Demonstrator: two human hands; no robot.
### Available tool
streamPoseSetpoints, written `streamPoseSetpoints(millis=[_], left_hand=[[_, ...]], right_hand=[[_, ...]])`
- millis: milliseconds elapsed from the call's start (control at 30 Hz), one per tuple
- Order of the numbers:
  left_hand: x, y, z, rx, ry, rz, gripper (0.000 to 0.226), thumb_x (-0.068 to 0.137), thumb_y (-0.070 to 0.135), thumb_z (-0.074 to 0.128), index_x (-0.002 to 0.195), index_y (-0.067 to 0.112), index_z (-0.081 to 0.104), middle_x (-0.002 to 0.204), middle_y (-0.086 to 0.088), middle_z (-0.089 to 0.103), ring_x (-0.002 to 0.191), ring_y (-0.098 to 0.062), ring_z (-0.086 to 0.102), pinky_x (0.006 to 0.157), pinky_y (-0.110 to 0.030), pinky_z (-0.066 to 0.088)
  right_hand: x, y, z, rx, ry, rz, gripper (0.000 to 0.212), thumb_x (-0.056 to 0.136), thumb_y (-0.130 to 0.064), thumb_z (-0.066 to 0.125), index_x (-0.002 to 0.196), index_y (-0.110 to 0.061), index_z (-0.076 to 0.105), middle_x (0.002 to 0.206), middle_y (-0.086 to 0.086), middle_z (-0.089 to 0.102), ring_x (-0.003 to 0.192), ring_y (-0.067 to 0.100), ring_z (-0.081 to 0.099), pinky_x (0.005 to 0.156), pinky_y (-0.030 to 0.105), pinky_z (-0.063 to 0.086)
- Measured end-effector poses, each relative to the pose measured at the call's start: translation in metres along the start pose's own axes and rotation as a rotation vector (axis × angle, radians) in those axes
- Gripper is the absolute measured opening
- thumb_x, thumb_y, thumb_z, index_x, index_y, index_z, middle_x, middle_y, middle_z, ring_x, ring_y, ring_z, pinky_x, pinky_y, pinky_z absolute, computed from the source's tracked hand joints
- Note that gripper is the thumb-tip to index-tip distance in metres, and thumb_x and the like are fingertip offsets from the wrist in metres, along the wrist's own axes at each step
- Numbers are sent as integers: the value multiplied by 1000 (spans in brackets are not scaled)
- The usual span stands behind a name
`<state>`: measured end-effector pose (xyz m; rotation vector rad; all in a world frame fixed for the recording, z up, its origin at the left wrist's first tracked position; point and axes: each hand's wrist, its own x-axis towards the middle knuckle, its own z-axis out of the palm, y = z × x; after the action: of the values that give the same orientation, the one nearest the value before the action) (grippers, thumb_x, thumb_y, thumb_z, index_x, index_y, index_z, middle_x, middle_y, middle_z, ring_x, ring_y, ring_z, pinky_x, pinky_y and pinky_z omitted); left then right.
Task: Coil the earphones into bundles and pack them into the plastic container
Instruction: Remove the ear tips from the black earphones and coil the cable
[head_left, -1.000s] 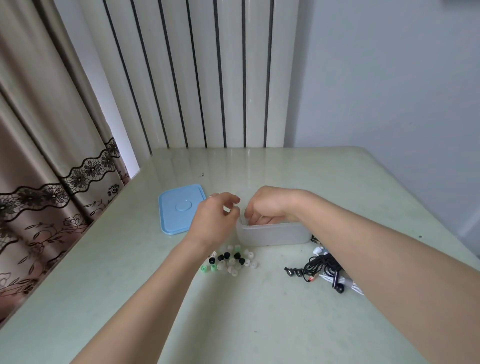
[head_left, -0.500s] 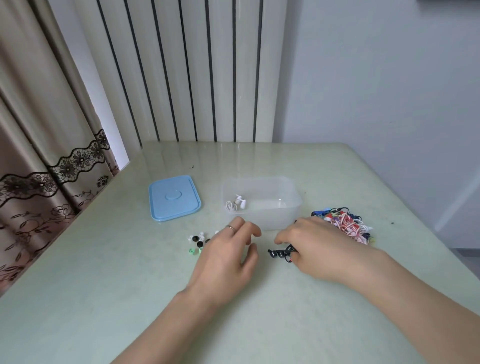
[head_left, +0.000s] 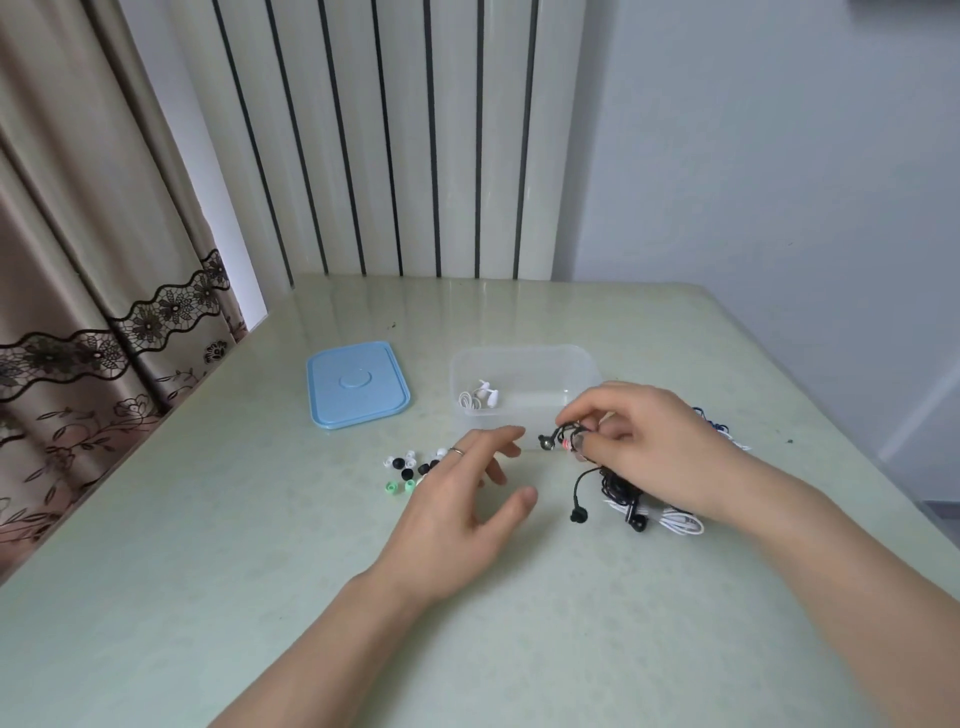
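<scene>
The clear plastic container (head_left: 524, 364) stands open on the table, with one white coiled earphone bundle (head_left: 478, 399) inside at its left. My right hand (head_left: 644, 441) pinches black earphones (head_left: 566, 434) just in front of the container; their cord and one earbud (head_left: 578, 514) dangle down to the table. More tangled black and white earphones (head_left: 660, 514) lie under that hand. My left hand (head_left: 467, 499) hovers over the table to the left with fingers spread and relaxed, holding nothing.
A blue lid (head_left: 356, 384) lies left of the container. Several loose ear tips (head_left: 408, 467), black, white and green, are scattered by my left hand. Coloured cords (head_left: 719, 426) peek out behind my right hand. A curtain (head_left: 104, 260) hangs left; the table edge runs along the right.
Both hands left the container and came down in front of it. My right hand picked up the black earphones from the table and raised them; my left hand drew back slightly.
</scene>
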<state>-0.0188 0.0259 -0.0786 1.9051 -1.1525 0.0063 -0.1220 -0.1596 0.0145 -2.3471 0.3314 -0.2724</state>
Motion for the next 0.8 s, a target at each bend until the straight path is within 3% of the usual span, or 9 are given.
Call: streamPoseSetpoints(millis=[133,267,400,533,633,733,800], left_hand=[[0,3,-2,-59,-9,-1,54,90,49,61,141,41,46,125,25,58,109,-9,59,93,-21,45],[1,6,-4,-174,60,6,36,92,41,63,126,36,53,114,15,65,95,-18,64,87,-32,50],[0,11,-10,-301,76,-26,28,91,44,57,114,27,54,94,11,65,80,-18,62,78,-43,49],[-4,12,-13,-298,-24,10,32,84,41,70,105,25,51,87,8,59,75,-17,55,71,-42,49],[-6,13,-8,-32,-99,96,45,76,47,79,101,29,46,90,13,54,79,-12,51,71,-34,48],[-5,17,-3,103,-77,203,37,80,40,79,104,27,53,94,26,45,83,3,47,73,-22,46],[-3,17,-2,139,-76,233,30,83,36,76,105,27,57,99,27,46,86,3,51,76,-24,50]], right_hand=[[-1,-10,9,422,-33,104,25,94,-3,58,107,-20,70,96,5,67,86,22,73,85,32,54],[0,-12,34,847,-82,244,27,95,8,45,111,-2,65,89,15,67,77,28,67,68,35,57],[1,-4,58,1114,-27,365,25,94,5,43,106,4,65,89,26,65,73,27,68,62,33,56],[0,3,73,1178,59,425,21,94,-4,49,98,1,69,83,19,66,65,21,66,58,28,53],[0,6,83,1158,101,406,21,92,-4,51,99,0,70,84,18,69,72,23,67,66,34,46],[-1,5,89,1156,114,413,18,94,-6,54,100,-3,71,79,13,70,66,18,67,61,32,44],[-1,4,90,1166,117,399,17,95,-4,54,100,-4,70,74,10,69,61,15,66,56,28,48]])
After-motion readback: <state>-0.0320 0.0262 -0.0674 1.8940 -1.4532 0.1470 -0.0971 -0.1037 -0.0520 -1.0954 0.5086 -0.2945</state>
